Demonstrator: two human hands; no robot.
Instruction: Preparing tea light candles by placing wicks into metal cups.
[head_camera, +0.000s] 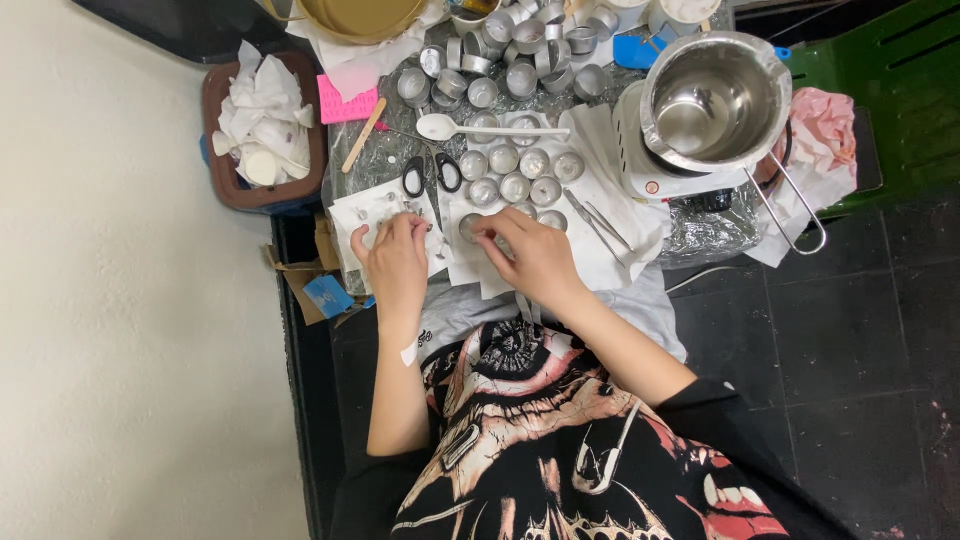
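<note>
My left hand (396, 262) rests on a white paper (352, 212) strewn with tiny metal wick tabs, fingertips pinched at something too small to make out. My right hand (532, 255) lies on the white sheet beside it, fingers curled over a small round metal tin (468, 226) at the near edge. Beyond both hands stands a cluster of several small round tins (520, 172) on the same sheet.
Black-handled scissors (430, 175), a white spoon (440, 126) and a wooden stick (362, 136) lie behind the hands. Tweezers (592, 220) lie to the right. A steel melting pot (712, 100) stands at the right, a heap of empty tins (505, 55) at the back, a brown bin (262, 130) with tissues at the left.
</note>
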